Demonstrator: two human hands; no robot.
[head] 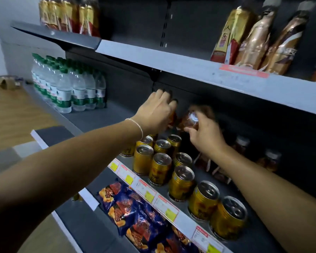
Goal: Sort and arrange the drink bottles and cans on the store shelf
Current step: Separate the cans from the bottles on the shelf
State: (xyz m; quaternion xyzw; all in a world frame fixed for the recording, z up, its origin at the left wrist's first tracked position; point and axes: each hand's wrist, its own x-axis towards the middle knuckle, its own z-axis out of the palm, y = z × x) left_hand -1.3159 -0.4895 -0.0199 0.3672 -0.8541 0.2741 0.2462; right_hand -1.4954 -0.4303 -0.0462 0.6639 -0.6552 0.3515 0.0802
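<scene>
Your left arm (62,170) crosses the foreground, passing over the snack bags (135,209) to the back of the middle shelf (98,115). There your left hand (157,110) arches over a brown thing (172,118) with its fingers bent down. The thing is mostly hidden, so you cannot tell whether they grip it. Just beside it, your right hand (206,134) pinches a blurred amber bottle (192,119) below its cap, thumb and fingers curled round it, behind the cans (161,168). These gold cans stand upright in rows, running along the front edge to the right. Dark bottles (242,146) stand beyond your right arm. Water bottles (66,88) are grouped at the shelf's far left.
</scene>
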